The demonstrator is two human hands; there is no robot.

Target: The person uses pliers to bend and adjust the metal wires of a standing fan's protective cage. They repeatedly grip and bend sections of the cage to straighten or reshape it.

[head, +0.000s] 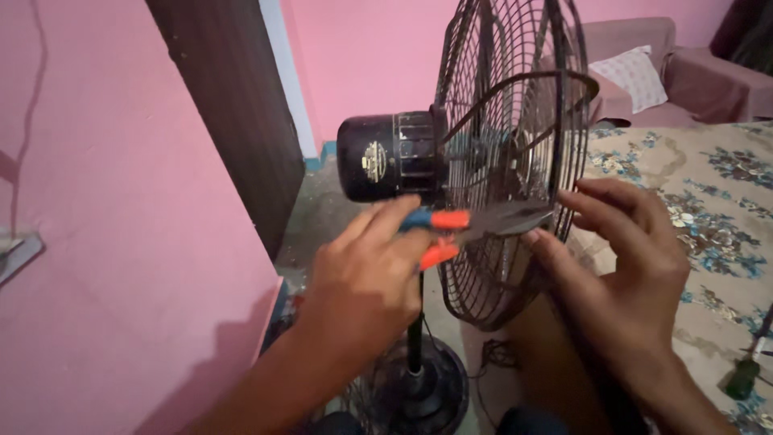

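Two hands work a fan: left hand [366, 278] clasps pliers [475, 225] at the still-attached grille [503, 153], right hand [624, 258] steadies its rim, fingers loose.

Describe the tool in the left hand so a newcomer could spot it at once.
Start at the pedestal fan by the pink wall. Just under its black motor housing, the left hand grips pliers pointed at the wire cage. They alone have orange-and-blue handles and grey metal jaws.

Wire metal fan guard [515, 161]; seemingly rubber-coated pliers handles [439, 234].
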